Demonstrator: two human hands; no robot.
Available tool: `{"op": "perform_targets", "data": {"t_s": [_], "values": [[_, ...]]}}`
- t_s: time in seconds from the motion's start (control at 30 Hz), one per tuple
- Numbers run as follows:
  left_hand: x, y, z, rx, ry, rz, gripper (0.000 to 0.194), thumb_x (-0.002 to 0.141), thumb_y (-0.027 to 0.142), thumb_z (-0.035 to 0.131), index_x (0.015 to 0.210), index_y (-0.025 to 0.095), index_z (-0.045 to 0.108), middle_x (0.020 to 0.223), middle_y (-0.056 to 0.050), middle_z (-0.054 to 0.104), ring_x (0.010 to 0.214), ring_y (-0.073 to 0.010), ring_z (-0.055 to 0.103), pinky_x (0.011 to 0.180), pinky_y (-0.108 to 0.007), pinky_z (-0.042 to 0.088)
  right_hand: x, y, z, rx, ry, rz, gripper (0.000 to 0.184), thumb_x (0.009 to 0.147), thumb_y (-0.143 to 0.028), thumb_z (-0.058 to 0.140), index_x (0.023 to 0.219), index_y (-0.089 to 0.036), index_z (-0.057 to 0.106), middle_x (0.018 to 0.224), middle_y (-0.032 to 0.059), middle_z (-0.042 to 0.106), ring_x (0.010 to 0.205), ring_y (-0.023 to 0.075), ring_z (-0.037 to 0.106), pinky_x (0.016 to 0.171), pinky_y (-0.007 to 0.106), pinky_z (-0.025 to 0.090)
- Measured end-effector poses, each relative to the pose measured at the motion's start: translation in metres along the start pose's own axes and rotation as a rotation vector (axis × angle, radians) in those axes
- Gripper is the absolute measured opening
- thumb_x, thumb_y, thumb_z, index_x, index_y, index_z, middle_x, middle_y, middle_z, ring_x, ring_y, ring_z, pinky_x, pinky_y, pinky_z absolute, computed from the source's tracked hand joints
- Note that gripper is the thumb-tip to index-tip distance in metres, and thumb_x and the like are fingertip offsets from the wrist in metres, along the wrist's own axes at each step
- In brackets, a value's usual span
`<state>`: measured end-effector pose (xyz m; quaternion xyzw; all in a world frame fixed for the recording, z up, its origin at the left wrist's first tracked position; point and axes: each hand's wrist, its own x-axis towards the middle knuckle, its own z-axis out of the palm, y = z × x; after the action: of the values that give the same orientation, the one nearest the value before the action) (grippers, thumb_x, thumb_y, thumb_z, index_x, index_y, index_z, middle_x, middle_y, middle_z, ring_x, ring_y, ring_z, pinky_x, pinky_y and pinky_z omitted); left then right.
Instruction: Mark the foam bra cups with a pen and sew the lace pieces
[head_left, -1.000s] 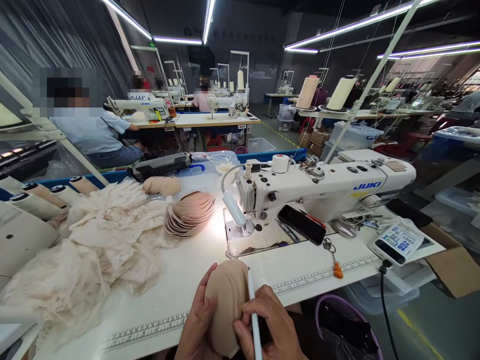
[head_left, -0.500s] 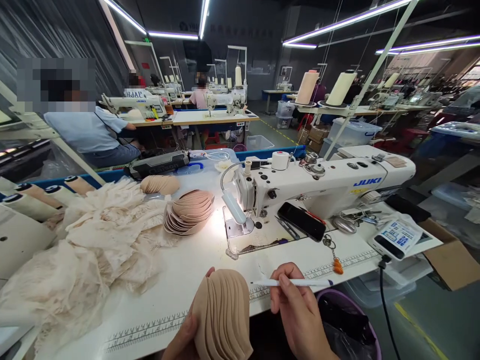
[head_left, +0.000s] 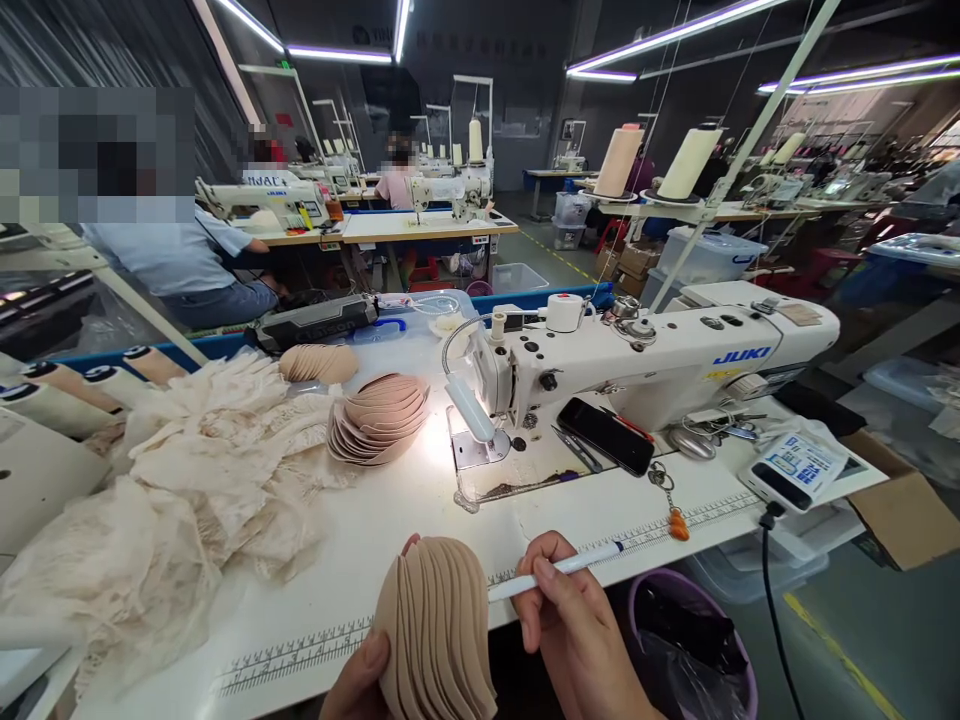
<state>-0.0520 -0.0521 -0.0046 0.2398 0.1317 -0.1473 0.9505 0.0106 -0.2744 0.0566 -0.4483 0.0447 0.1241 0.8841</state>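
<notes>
My left hand (head_left: 361, 672) is closed around a stack of beige bra cups (head_left: 439, 630), held up on edge at the table's front. Its thumb presses the near left side; the other fingers are mostly hidden behind the stack. In my right hand (head_left: 574, 625), a white pen (head_left: 581, 560) is pinched between thumb and fingers. The pen's tip points left, close to the stack's right edge; I cannot tell whether it touches. Beyond my hands, a pinkish stack of bra cups (head_left: 381, 420) lies on the white table (head_left: 337, 580).
A JUKI sewing machine (head_left: 637, 350) with a lit lamp (head_left: 470, 408) stands ahead. By it lie a phone (head_left: 606, 436), tweezers (head_left: 576, 450) and a key ring (head_left: 661, 478). Cream lace fabric (head_left: 225, 470) is heaped left. A purple bin (head_left: 694, 640) stands below right. A person (head_left: 195, 255) sits beyond.
The pen has tilted, its dark end rising and its tip coming down left beside the stack. My right hand has moved slightly left, and the stack has shifted slightly left too.
</notes>
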Motion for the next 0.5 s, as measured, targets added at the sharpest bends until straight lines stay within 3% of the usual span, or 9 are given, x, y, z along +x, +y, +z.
{"op": "perform_targets", "data": {"t_s": [0.17, 0.5], "values": [[-0.001, 0.0, -0.01, 0.003, 0.042, 0.007, 0.08, 0.095, 0.007, 0.072, 0.165, 0.035, 0.045, 0.121, -0.007, 0.085, 0.131, -0.037, 0.071, 0.124, -0.053, 0.051, -0.002, -0.003, 0.002, 0.044, -0.011, -0.013, 0.04, 0.099, -0.059, 0.073, 0.087, -0.022, 0.062, 0.051, -0.004, 0.059, 0.055, 0.0144, 0.038, 0.066, 0.031, 0.03], [-0.003, 0.001, 0.006, -0.009, 0.059, 0.021, 0.096, 0.095, 0.009, 0.073, 0.173, 0.035, 0.024, 0.13, -0.008, 0.082, 0.134, -0.0379, 0.068, 0.126, -0.051, 0.047, -0.006, -0.005, 0.002, -0.064, 0.046, -0.042, 0.043, 0.099, -0.064, 0.072, 0.089, -0.023, 0.063, 0.05, -0.0042, 0.058, 0.057, 0.0165, 0.04, 0.07, 0.034, 0.033]]}}
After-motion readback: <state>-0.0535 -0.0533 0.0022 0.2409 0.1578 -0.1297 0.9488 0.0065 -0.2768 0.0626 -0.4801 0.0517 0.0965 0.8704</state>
